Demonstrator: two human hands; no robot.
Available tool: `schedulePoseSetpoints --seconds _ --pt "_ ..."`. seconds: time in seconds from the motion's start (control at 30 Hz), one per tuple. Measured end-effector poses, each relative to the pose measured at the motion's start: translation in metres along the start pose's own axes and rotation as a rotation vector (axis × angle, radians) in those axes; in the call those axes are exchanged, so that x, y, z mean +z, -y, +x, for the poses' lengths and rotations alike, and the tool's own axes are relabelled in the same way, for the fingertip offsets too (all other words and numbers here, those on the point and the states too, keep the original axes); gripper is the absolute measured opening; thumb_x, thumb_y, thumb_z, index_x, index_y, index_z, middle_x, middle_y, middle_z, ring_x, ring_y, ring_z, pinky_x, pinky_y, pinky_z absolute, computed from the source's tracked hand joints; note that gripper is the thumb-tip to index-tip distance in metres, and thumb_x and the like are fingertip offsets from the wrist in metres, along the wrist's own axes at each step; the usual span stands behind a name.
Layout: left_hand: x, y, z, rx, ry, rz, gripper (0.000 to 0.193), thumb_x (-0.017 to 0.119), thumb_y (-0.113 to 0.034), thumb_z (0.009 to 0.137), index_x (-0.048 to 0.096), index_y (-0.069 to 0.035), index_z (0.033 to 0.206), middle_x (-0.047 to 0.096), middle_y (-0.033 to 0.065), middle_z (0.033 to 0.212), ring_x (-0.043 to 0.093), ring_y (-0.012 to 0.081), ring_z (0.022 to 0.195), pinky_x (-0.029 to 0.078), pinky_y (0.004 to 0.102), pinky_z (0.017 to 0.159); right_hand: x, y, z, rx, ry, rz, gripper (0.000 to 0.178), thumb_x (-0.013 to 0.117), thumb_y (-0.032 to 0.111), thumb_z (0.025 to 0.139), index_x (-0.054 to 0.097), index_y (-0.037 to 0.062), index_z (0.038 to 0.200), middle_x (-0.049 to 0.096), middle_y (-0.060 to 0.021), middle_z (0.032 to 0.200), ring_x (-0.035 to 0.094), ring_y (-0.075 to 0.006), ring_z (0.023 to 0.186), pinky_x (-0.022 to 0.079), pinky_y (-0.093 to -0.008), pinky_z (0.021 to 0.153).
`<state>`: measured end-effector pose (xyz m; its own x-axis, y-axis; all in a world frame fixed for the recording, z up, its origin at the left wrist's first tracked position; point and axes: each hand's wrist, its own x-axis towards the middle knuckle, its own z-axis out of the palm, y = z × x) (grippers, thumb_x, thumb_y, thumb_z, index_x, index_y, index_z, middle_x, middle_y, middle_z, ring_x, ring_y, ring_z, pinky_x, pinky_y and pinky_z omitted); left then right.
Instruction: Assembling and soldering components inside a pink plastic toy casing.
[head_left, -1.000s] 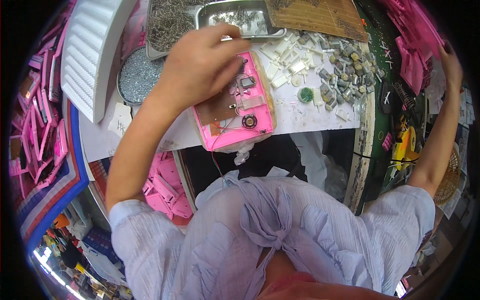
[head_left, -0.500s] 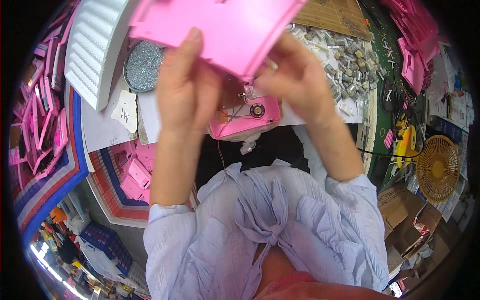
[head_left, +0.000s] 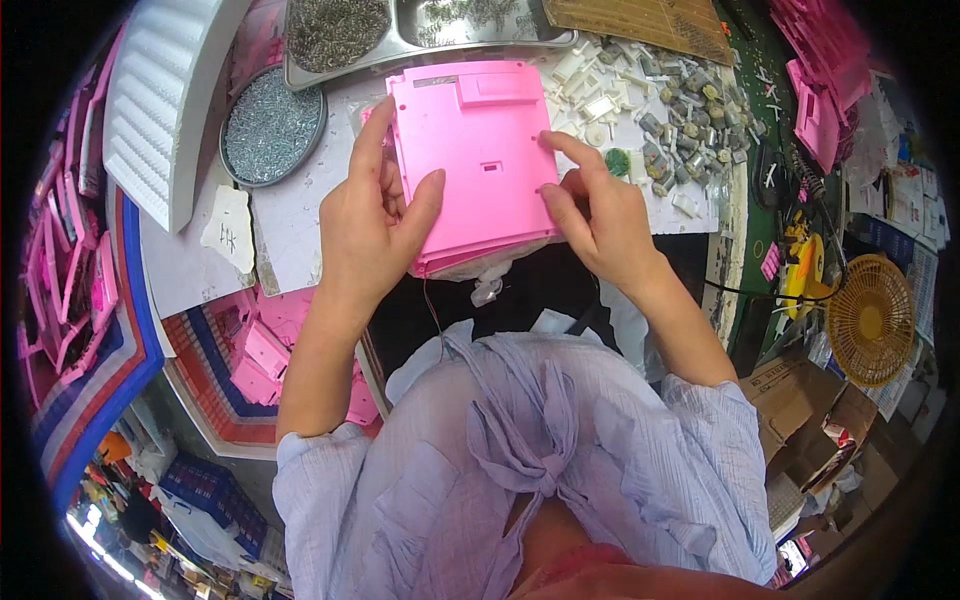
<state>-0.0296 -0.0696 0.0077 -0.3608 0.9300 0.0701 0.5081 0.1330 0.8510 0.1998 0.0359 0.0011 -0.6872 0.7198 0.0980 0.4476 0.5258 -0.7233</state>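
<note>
A square pink plastic cover (head_left: 470, 205) lies in front of me, with a raised block along its far edge and a small slot near its middle. It sits over a pink housing whose near edge shows just below it; the speaker and wiring inside are hidden. My left hand (head_left: 375, 215) grips the left edge, index finger stretched along the side and thumb on top. On the opposite edge, my right hand (head_left: 605, 210) presses with thumb and index finger. Thin wires (head_left: 430, 300) hang out at the near left corner. Beneath the near edge is a crumpled clear plastic bag (head_left: 488, 285).
A round dish of small screws (head_left: 322, 135) stands left of the cover. Behind it is a metal tray (head_left: 400, 45) with springs. Small motors and white plastic parts (head_left: 690, 130) are heaped at right. White foam (head_left: 165, 110) and bins of pink parts (head_left: 265, 350) lie left.
The cover has come down from its raised, tilted position and now lies flat over the housing, hiding the speaker. Both hands have moved to its side edges.
</note>
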Motion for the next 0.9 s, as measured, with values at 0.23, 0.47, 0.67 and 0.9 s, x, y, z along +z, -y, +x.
schedulePoseSetpoints --seconds 0.23,0.47,0.67,0.9 --pt "-0.002 0.016 -0.017 -0.090 -0.033 -0.144 0.063 0.072 -0.009 0.090 0.047 -0.001 0.147 0.048 -0.0035 0.062 0.043 0.0057 0.054 0.037 0.0230 0.052 0.008 -0.011 0.011 -0.199 0.021 -0.025 0.040 0.068 0.015 0.094 0.060 0.0083 0.133 0.065 -0.0124 0.068 0.065 -0.0291 0.058 0.050 -0.0379 0.055" --pt "0.005 0.005 -0.038 -0.118 -0.104 0.118 0.066 0.075 -0.014 0.090 0.045 0.000 0.147 0.047 0.0012 0.059 0.047 0.0112 0.050 0.040 0.0281 0.050 0.000 -0.015 0.021 -0.282 0.195 -0.124 0.049 0.068 0.012 0.093 0.060 0.0111 0.141 0.071 -0.0159 0.082 0.067 -0.0293 0.063 0.054 -0.0385 0.061" --pt "0.002 0.018 -0.046 -0.162 0.009 0.031 0.072 0.074 -0.016 0.093 0.039 0.000 0.153 0.048 0.0052 0.058 0.049 0.0170 0.050 0.043 0.0319 0.051 0.003 -0.002 0.015 -0.301 0.217 -0.231 0.055 0.067 0.014 0.096 0.053 0.0163 0.149 0.070 -0.0134 0.079 0.067 -0.0298 0.064 0.054 -0.0406 0.059" --pt "-0.011 0.011 -0.039 -0.201 0.066 -0.024 0.064 0.074 -0.014 0.093 0.046 -0.003 0.149 0.046 0.0027 0.059 0.047 0.0140 0.054 0.042 0.0287 0.056 -0.020 0.016 0.033 -0.251 0.431 -0.550 0.050 0.062 0.030 0.099 0.056 0.0178 0.147 0.059 -0.0119 0.055 0.063 -0.0313 0.053 0.052 -0.0423 0.054"
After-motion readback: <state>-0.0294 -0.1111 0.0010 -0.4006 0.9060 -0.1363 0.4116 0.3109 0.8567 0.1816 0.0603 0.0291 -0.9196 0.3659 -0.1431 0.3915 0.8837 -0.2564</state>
